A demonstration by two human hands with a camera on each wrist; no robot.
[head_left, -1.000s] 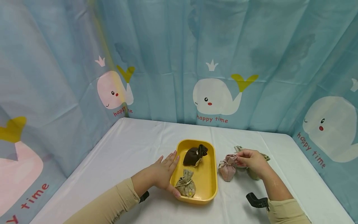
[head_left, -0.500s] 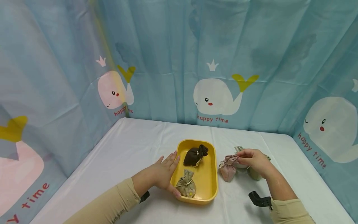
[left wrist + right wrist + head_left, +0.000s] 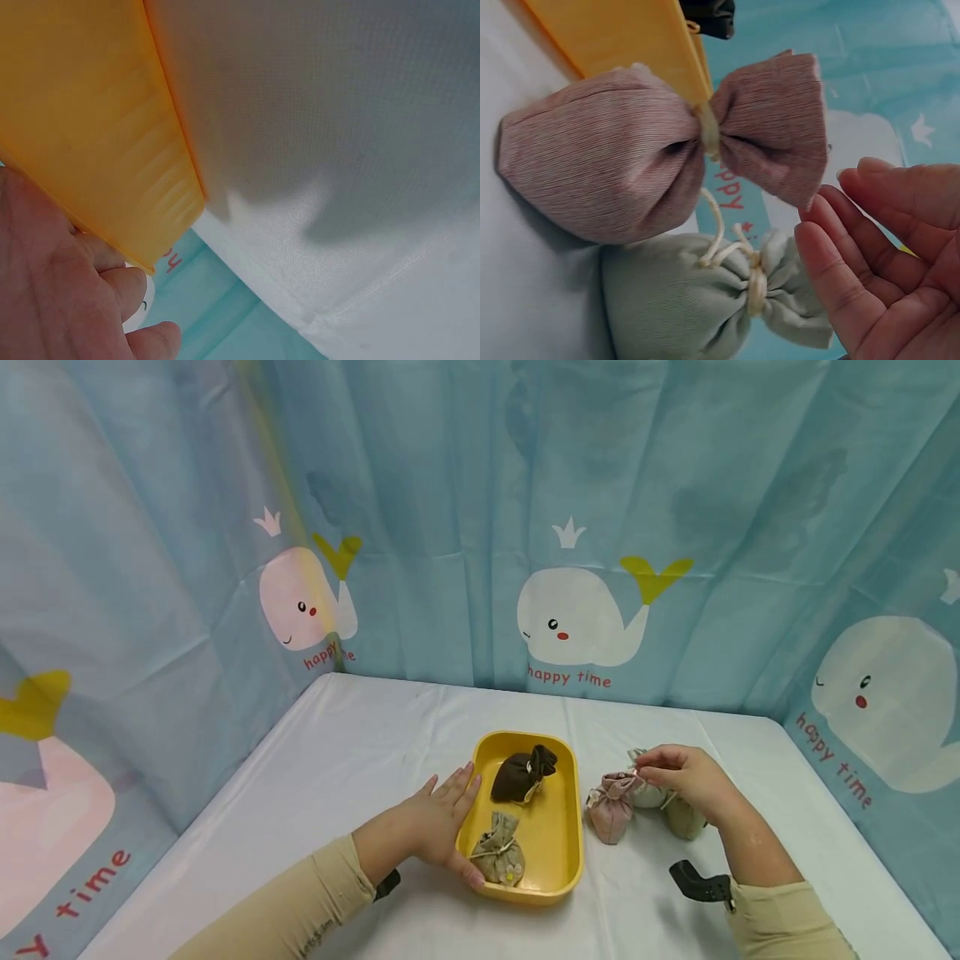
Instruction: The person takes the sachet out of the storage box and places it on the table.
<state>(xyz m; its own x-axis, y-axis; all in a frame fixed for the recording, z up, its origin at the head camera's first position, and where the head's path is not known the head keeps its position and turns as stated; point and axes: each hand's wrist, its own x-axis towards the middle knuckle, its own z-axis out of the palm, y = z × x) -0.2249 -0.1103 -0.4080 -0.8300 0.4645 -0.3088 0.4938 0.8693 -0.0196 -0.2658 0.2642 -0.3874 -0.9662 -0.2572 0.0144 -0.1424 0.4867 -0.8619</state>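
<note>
My left hand [image 3: 435, 827] lies with fingers spread along the left rim of a yellow tray [image 3: 553, 860]; the left wrist view shows it beside the tray's outer wall [image 3: 112, 127]. Inside the tray sit a dark brown drawstring pouch [image 3: 517, 777] and a beige drawstring pouch [image 3: 498, 856] with a small flower. To the right, a pink drawstring pouch [image 3: 615, 157] stands upright. My right hand [image 3: 900, 277] is at its gathered top, thumb and fingers apart and nothing between them. Whether a fingertip touches the cloth, I cannot tell. A pale green pouch [image 3: 682, 300] stands close by.
An olive pouch [image 3: 684, 818] stands partly under my right hand. White cloth covers the table [image 3: 375, 735]. A blue curtain [image 3: 435, 527] with whale prints hangs behind and at the sides. Black wrist mounts [image 3: 697, 883] stick out near both sleeves.
My right hand has shifted slightly up and right from the pink pouch's top, and its fingers have come apart from it. More of the pale pouch shows. The left hand stays put.
</note>
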